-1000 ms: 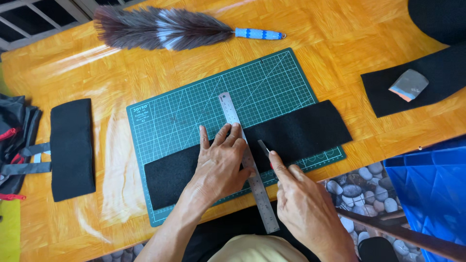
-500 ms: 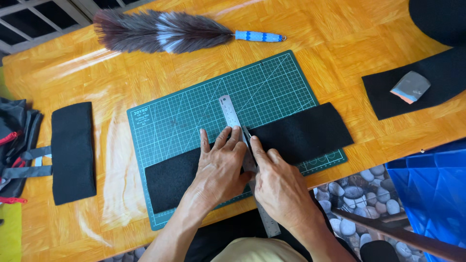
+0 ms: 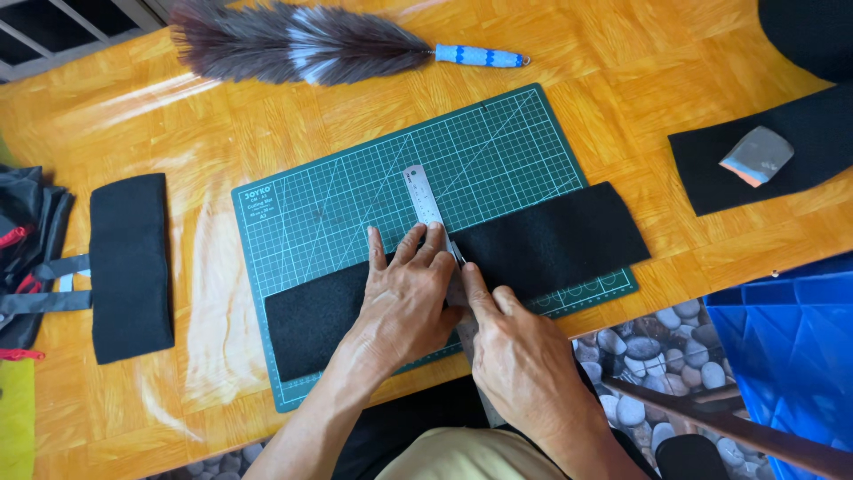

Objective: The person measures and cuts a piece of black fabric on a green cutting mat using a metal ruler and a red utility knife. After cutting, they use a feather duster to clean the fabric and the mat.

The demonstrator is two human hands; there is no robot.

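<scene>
A long strip of black felt [image 3: 569, 238] lies across a green cutting mat [image 3: 355, 191] on the orange wooden table. A metal ruler [image 3: 423, 197] crosses the felt from far to near. My left hand [image 3: 404, 298] presses flat on the ruler and felt, fingers spread. My right hand [image 3: 520, 360] sits just right of the ruler, gripping a small cutting tool [image 3: 457, 255] whose tip touches the felt at the ruler's edge. Most of the tool is hidden in my fist.
A feather duster [image 3: 311, 40] with a blue handle lies at the far edge. A black felt piece [image 3: 131, 265] and a bag [image 3: 27, 249] are at left. More black felt [image 3: 800, 164] with a grey chalk block [image 3: 757, 156] is at right. A blue crate [image 3: 791, 347] stands near right.
My right hand has moved up and left from beside the ruler's near end to the felt, bringing the cutting tool against the ruler's edge. My left hand stays pressed on the ruler.
</scene>
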